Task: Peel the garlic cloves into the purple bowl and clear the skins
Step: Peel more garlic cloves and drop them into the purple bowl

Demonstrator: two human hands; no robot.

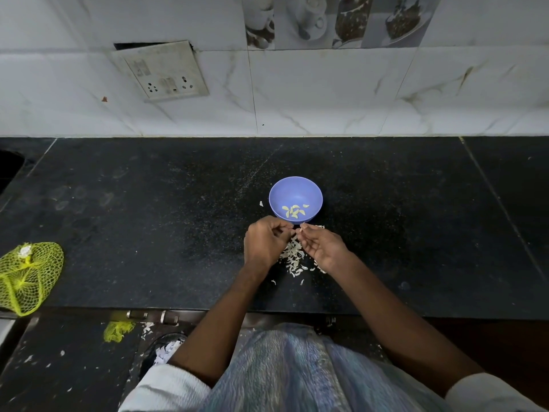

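Purple bowl (295,202) upright on black counter (148,233), several peeled cloves (294,211) lying in its bottom; both hands just in front of bowl, over a pile of skins (292,258) on the counter. Left hand (264,242) fingers curled, tips pinched together on something too small to identify; right hand (322,246) pinches a small white skin scrap (300,229) at its fingertips, the two hands' tips nearly touching. Yellow mesh bag (28,275) at far left counter edge; switch plate (163,72) on tiled wall.
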